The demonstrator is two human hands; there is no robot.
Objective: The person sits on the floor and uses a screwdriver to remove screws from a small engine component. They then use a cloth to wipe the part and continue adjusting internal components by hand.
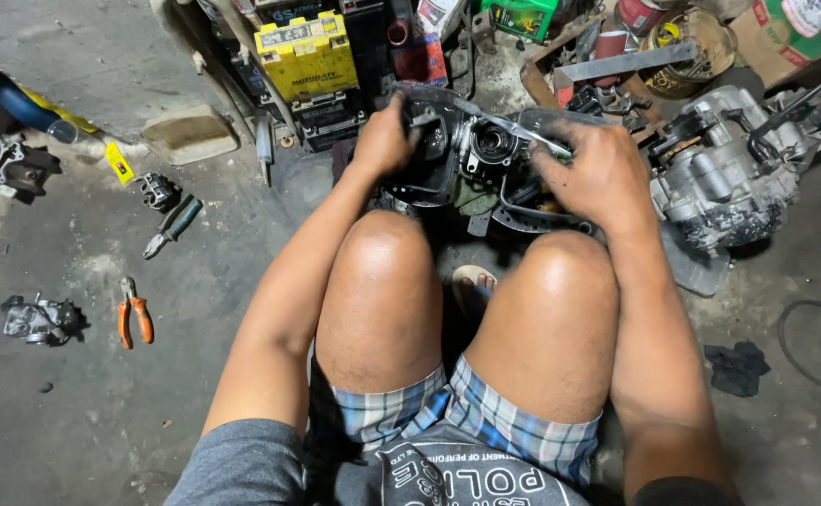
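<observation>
- A stained concrete floor [73, 422], cluttered along twelve o'clock with a yellow battery [307, 54], cans and metal scrap.
- The engine case [471, 164] sits on the floor just beyond the knees, near the frame's centre.
- The left hand [384, 141] clamps the case's left edge, fingers curled tight on it.
- The right hand [596, 173] presses a thin metal tool [523, 131] across the case top; fingers closed around it.
- Judging by this, the case is being pried or scraped; steadying it firmly while working the tool seems called for.
- At nine o'clock lie orange-handled pliers [135, 320]; at three o'clock, a second engine block [729, 178].
</observation>
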